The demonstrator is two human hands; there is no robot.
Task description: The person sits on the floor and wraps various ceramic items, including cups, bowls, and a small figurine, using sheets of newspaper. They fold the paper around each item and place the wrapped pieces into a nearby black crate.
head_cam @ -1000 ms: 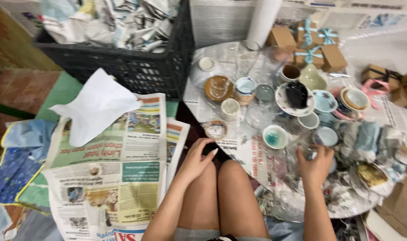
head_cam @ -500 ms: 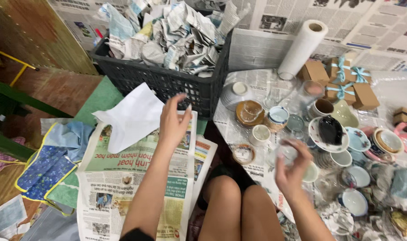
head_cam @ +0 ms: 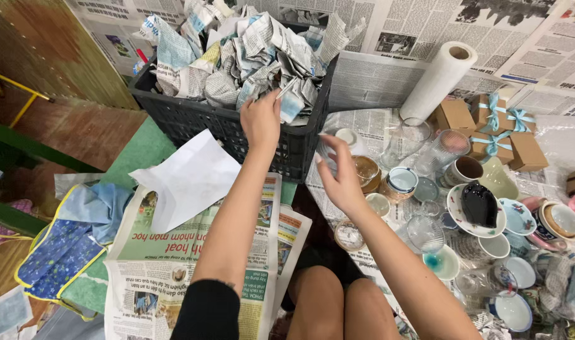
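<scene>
Left hand [head_cam: 260, 118] far up at the black crate [head_cam: 237, 135], pinching a crumpled paper wad [head_cam: 281, 88]. Right hand [head_cam: 341, 179] open, holding nothing, near the cups [head_cam: 401, 179].

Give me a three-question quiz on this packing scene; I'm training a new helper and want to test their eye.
1. True or false: the left hand reaches into the black crate of crumpled newspaper.
2. What stands at the crate's right corner? A) paper towel roll B) kettle C) broom
3. What lies flat under the left forearm?

Key:
1. True; its fingers are at a crumpled piece.
2. A
3. A spread newspaper, with a white sheet on its upper part. The right hand hovers with open fingers, holding nothing, above the cups and bowls.
</scene>
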